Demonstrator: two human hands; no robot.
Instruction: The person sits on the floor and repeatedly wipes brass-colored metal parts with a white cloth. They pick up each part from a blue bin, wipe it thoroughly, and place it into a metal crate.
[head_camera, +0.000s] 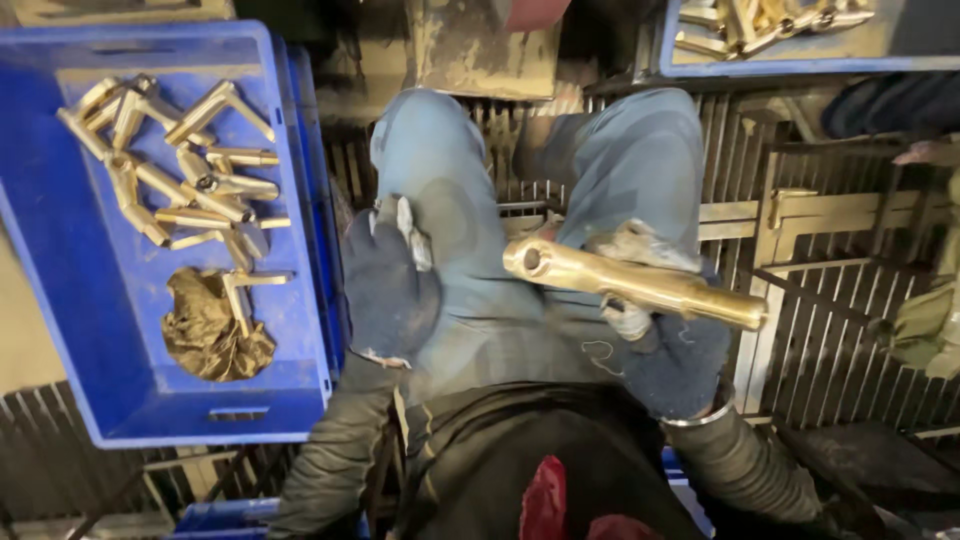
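Note:
My right hand (668, 345), in a worn dark blue glove, grips a long brass fitting (630, 281) held level across my right thigh. The fitting's rounded end with a hole points left. Resting on my left thigh is my left hand (388, 285), also gloved, with its fingers loosely curled; a pale scrap shows at its fingertips, and I cannot tell whether it is held. Both knees in blue jeans (440, 150) fill the middle of the view.
A blue plastic crate (70, 330) at my left holds several brass fittings (180, 165) and a crumpled brown rag (205, 325). Another blue crate (790, 60) with brass parts sits at the top right. Metal grating (830, 300) lies under and right of my legs.

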